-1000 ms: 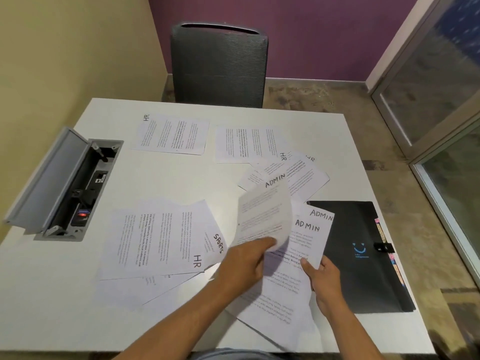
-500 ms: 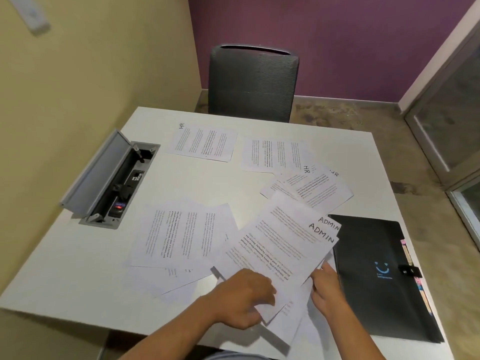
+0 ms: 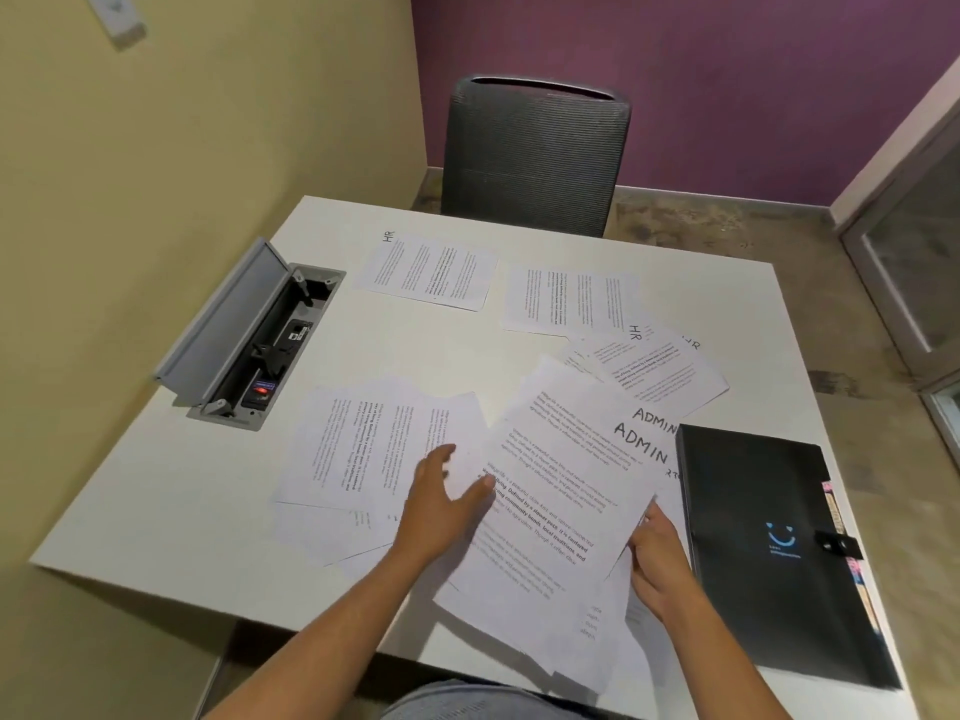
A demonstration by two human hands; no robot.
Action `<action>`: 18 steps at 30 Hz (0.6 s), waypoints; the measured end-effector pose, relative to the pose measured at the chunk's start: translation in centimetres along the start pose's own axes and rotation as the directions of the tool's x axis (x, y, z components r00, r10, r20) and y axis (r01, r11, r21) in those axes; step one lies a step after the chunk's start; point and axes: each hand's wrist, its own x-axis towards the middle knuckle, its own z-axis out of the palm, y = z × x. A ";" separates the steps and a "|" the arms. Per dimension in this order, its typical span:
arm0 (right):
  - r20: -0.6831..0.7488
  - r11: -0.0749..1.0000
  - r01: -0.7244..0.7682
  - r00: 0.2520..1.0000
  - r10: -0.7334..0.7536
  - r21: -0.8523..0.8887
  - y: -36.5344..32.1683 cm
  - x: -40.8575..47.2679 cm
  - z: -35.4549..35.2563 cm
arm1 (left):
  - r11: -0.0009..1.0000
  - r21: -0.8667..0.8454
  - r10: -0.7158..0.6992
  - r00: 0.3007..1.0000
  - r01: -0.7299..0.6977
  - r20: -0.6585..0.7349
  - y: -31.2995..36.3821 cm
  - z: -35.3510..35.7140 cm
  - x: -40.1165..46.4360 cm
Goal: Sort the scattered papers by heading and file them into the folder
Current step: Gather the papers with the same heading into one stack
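Nearest, the right hand (image 3: pixel 655 556) pinches the right edge of the ADMIN sheets (image 3: pixel 566 491), while the left hand (image 3: pixel 439 504) lies flat and spread on their left edge. Squaring these edges before lifting should keep the pile together. The closed black folder (image 3: pixel 769 553) lies just right; HR sheets (image 3: pixel 652 371) wait farther back.

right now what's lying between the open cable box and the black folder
In the head view, overlapping sheets: a spread of printed pages, then the ADMIN stack, which the right hand holds at its edge beside the folder.
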 end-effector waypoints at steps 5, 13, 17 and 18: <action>0.063 0.999 -0.048 0.997 0.049 -0.015 0.0 -1.0 0.8 | 0.929 -0.302 -0.115 0.943 0.213 0.313 -1.7 0.6 -0.1; -0.061 0.984 -0.173 0.983 0.171 -0.033 0.8 -2.0 1.6 | 0.929 -0.328 -0.135 0.982 0.172 0.133 -4.2 2.8 -0.8; 0.018 0.975 -0.081 0.996 0.087 -0.209 1.9 -1.9 1.3 | 0.946 -0.292 -0.116 0.987 0.144 0.110 -4.8 2.9 -0.9; 0.032 0.958 -0.046 0.998 0.058 -0.283 2.3 -1.8 1.2 | 0.944 -0.294 -0.116 0.985 0.148 0.126 -5.2 2.8 -0.9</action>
